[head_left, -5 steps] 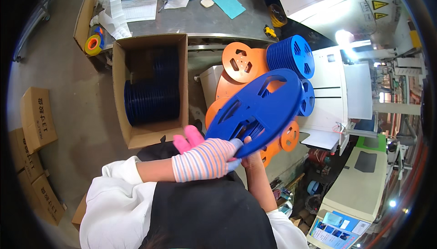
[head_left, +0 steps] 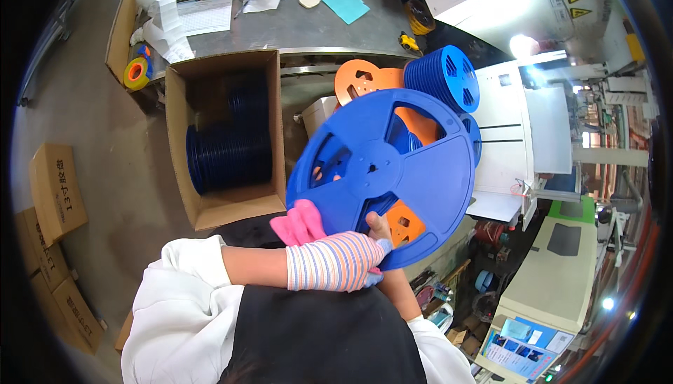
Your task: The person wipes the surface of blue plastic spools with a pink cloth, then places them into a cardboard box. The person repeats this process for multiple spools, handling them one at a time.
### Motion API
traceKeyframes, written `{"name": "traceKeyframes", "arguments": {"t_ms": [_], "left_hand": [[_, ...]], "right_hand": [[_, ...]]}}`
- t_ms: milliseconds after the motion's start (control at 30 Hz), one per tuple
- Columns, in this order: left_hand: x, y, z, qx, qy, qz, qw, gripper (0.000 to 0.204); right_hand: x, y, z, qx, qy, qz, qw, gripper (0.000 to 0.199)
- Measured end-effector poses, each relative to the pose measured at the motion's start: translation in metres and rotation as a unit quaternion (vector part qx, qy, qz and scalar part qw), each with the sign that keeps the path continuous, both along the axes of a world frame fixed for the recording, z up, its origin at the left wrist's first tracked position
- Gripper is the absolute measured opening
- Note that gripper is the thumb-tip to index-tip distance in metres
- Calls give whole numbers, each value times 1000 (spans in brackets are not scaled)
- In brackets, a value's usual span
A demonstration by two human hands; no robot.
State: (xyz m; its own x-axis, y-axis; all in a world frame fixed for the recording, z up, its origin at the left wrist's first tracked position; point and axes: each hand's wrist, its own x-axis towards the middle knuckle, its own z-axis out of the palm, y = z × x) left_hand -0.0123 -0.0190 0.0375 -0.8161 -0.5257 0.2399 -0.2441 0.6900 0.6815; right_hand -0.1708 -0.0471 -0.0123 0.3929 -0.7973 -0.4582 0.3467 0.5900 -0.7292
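A large blue plastic reel disc [head_left: 434,180], with wide cut-outs and a small centre hole, faces me. My left hand [head_left: 340,261], in a striped glove, is closed at its lower rim. Pink glove-like fingers [head_left: 301,224] stick up beside the disc's lower left edge; I cannot tell how they join the hand. My right hand [head_left: 379,227] is bare and mostly hidden behind the disc; a thumb shows through the lower cut-out, and fingertips show through the left one. Blue ridged edges appear through the openings. To the left, an open cardboard box [head_left: 181,173] contains stacked blue discs [head_left: 231,159].
Beyond the held disc stand orange reel discs [head_left: 364,79] and a blue disc stack [head_left: 442,79]. A metal table [head_left: 273,30] with papers and tape lies at the far side. Closed cartons [head_left: 59,191] sit at left. Machinery [head_left: 540,272] fills the right.
The blue disc has turned from a steep slant to face me more fully. My left hand has shifted slightly right and down with it.
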Motion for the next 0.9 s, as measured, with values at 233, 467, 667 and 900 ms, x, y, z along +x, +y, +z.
{"name": "traceKeyframes", "arguments": {"t_ms": [233, 467, 667, 900], "left_hand": [[4, 3, 14, 329, 120, 46, 936, 44], [-8, 2, 5, 225, 39, -1, 974, 49], [-14, 5, 3, 259, 106, 29, 960, 39], [68, -24, 58, 316, 449, 342, 762, 28]], "right_hand": [[-8, -1, -23, 26, -120, -26, 992, 78], [24, 8, -6, 100, -156, 79, 979, 76], [37, -5, 8, 93, -258, 210, 939, 79], [26, 15, 70, 134, -114, 59, 983, 72]]}}
